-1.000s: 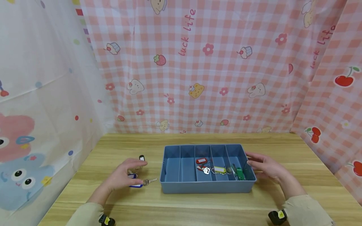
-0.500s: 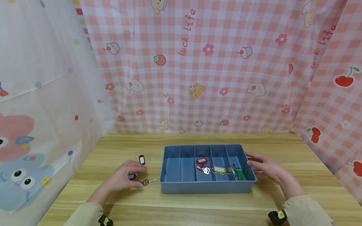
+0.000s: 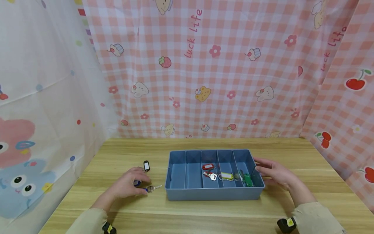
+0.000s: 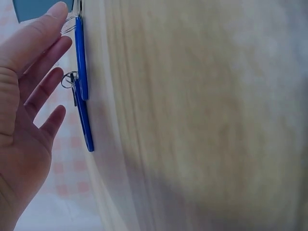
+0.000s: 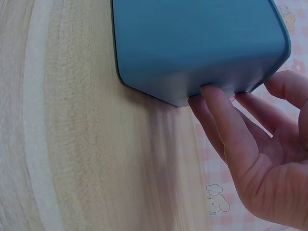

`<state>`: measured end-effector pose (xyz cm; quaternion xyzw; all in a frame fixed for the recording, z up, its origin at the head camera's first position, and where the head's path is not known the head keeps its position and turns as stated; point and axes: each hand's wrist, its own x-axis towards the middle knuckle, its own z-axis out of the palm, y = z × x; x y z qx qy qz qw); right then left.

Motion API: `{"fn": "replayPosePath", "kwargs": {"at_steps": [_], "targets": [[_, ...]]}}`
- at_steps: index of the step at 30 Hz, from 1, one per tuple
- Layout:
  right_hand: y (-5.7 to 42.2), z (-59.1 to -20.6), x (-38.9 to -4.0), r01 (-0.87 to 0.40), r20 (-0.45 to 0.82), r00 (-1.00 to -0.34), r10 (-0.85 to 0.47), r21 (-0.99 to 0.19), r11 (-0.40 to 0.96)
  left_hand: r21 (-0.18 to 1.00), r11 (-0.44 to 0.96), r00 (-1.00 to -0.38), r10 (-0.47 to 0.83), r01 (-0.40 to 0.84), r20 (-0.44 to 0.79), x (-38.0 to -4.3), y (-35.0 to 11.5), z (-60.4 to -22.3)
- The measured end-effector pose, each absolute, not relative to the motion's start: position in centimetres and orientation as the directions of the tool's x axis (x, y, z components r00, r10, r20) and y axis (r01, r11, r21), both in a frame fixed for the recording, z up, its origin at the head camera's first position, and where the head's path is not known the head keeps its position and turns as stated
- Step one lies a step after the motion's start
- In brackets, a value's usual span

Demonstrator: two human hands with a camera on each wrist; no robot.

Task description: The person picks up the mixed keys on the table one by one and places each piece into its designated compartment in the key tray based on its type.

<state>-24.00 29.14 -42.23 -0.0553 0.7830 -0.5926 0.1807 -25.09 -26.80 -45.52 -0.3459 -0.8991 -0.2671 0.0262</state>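
Observation:
My left hand [image 3: 130,184] hovers low over blue key tags [image 3: 137,183] at the left of the table, its thumb and fingers spread around them. A silver key [image 3: 155,187] sticks out beyond the thumb. In the left wrist view two blue tags [image 4: 81,60] with metal rings lie one behind the other, fingertips right beside them. With its fingertips, my right hand [image 3: 277,174] touches the right end of a blue divided box [image 3: 214,194]. Straight fingers [image 5: 225,125] rest against that end wall in the right wrist view.
Inside the box are red key tags [image 3: 208,166] with keys, a yellow tag [image 3: 227,175] and green tags [image 3: 248,180], in separate compartments. A black tag [image 3: 146,166] lies behind the left hand. Checked cloth [image 3: 187,107] hangs behind the table.
My left hand has drawn back slightly and settled lower over the blue tags, its fingers bending in a little; more of the black tag shows. The right hand and box stay put.

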Motion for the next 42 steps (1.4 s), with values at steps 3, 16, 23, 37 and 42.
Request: {"fn": "replayPosePath", "kwargs": {"at_steps": [3, 16, 23, 37, 42], "targets": [[29.1, -42.2, -24.0, 0.13, -0.219, -0.929, -0.299, -0.948, 0.29, 0.458, 0.623, -0.761, 0.608, 0.634, 0.225, -25.2, -26.7, -45.6], [29.1, -42.1, -24.0, 0.14, -0.23, -0.927, -0.295, -0.945, 0.297, 0.428, 0.607, -0.733, 0.631, 0.67, 0.254, -25.7, -26.6, -46.0], [29.1, -42.1, -24.0, 0.146, -0.236, -0.927, -0.29, -0.943, 0.301, 0.439, 0.589, -0.725, 0.635, 0.678, 0.267, -26.0, -26.5, -46.0], [29.1, -42.1, -24.0, 0.139, -0.227, -0.93, -0.291, -0.946, 0.294, 0.419, 0.533, -0.67, 0.667, 0.735, 0.327, -26.3, -26.1, -46.2], [29.0, -42.0, -24.0, 0.143, -0.229, -0.927, -0.297, -0.948, 0.284, 0.44, 0.526, -0.676, 0.657, 0.728, 0.333, -26.4, -26.2, -46.2]]}}
